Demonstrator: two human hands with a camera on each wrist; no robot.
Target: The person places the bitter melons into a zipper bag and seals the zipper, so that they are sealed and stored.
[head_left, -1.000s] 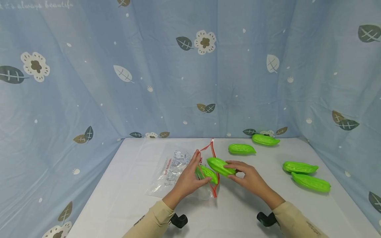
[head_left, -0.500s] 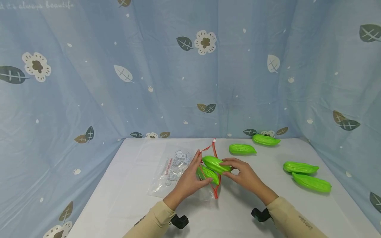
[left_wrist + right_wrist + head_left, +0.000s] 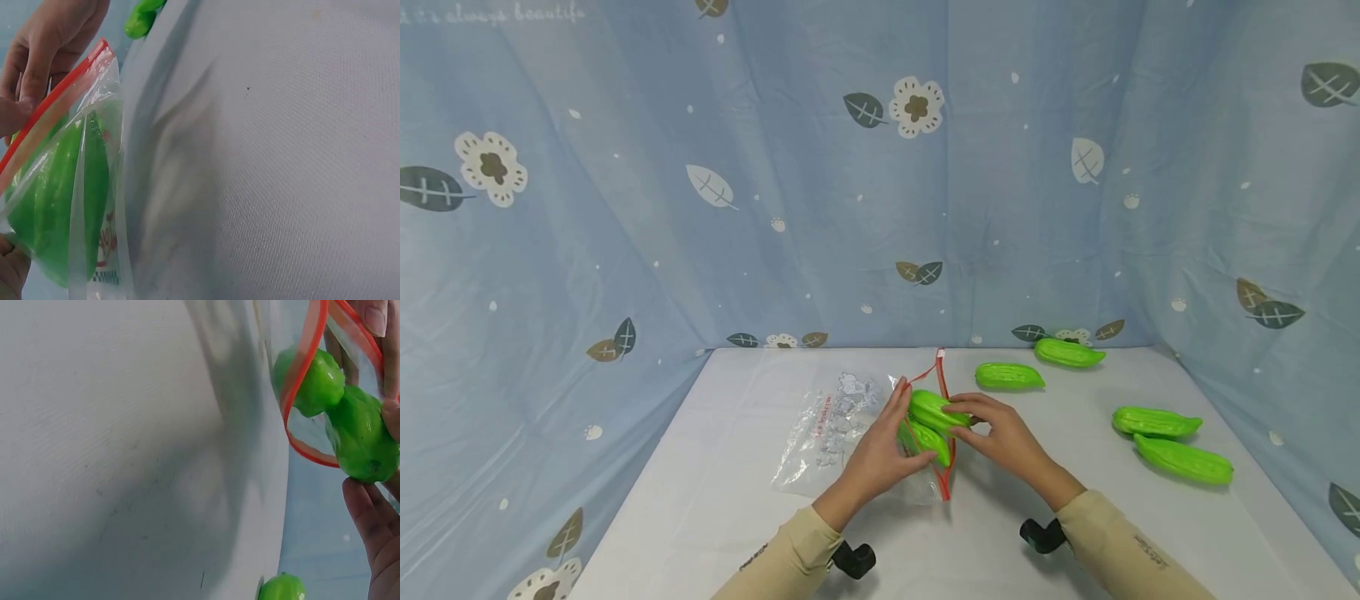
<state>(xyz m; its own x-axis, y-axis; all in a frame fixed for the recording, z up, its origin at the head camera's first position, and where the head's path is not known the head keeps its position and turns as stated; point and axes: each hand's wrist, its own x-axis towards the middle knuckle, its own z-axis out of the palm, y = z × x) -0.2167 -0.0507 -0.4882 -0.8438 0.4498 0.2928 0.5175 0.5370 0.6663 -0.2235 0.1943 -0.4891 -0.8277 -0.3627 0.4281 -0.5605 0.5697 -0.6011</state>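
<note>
My left hand (image 3: 876, 450) grips a clear zip-top bag (image 3: 805, 450) near its red-edged mouth, thumb and fingers spread around it. One green bitter melon (image 3: 931, 446) lies inside, seen through the plastic in the left wrist view as a green bulk (image 3: 50, 200). With thumb and fingertips, my right hand (image 3: 1003, 429) pinches a second bitter melon (image 3: 931, 410) by its near end. Its far part is inside the mouth, above the first; in the right wrist view the held melon (image 3: 362, 440) touches the other melon (image 3: 312, 381). Fingers partly cover both.
Toward the back right of the white table (image 3: 737, 533) lie two bitter melons, the left melon (image 3: 1010, 376) and the right melon (image 3: 1070, 353). Farther right, an upper melon (image 3: 1156, 422) touches a lower melon (image 3: 1183, 460). A patterned blue curtain (image 3: 820, 167) surrounds the table.
My right hand has moved left, carrying its bitter melon from the front of the bag's mouth partly inside. My left hand and the bag have hardly shifted.
</note>
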